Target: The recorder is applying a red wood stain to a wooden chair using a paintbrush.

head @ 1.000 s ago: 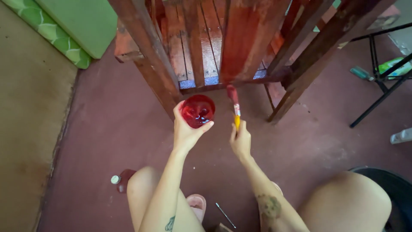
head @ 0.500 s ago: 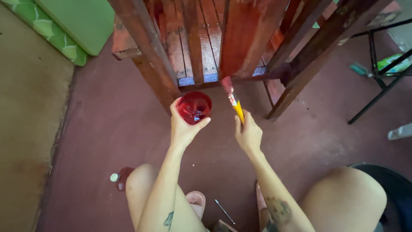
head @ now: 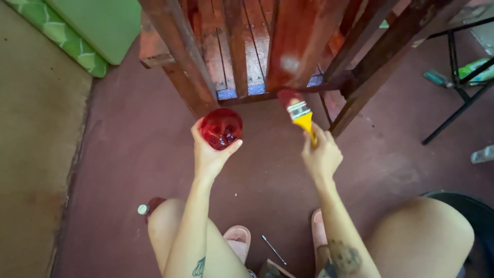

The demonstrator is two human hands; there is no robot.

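Held near picture centre: a round cup [head: 222, 128] full of glossy red paint, cradled from below and the sides by the left hand [head: 210, 153], fingers curled around its wall, thumb at its 4 o'clock edge. At 3 o'clock from the cup, apart from it, a paintbrush [head: 298, 111] with yellow handle, metal ferrule and red-soaked bristles, pinched by the handle in the right hand [head: 322, 156], bristles aimed toward 11 o'clock and close under the lower rail of the wooden furniture piece [head: 288, 46]. Hands well apart, each clamped on its own thing. Above both, at 12 o'clock, slats and slanted legs of that wooden piece, stained red-brown, standing on a dull maroon floor [head: 123, 154]. At 10 o'clock, a green cushion [head: 87, 31] with a scalloped edge, beside a tan mat [head: 31, 154] filling the 9 o'clock side. At 2 to 3 o'clock, thin black metal legs [head: 455, 72] of a stand, with a green-and-white container [head: 476, 69] behind them. At 6 o'clock, bare knees, pink slippers [head: 238, 241], a thin metal tool [head: 274, 249] on the floor between them, and a small capped bottle [head: 144, 209] at 7 o'clock beside the left knee.
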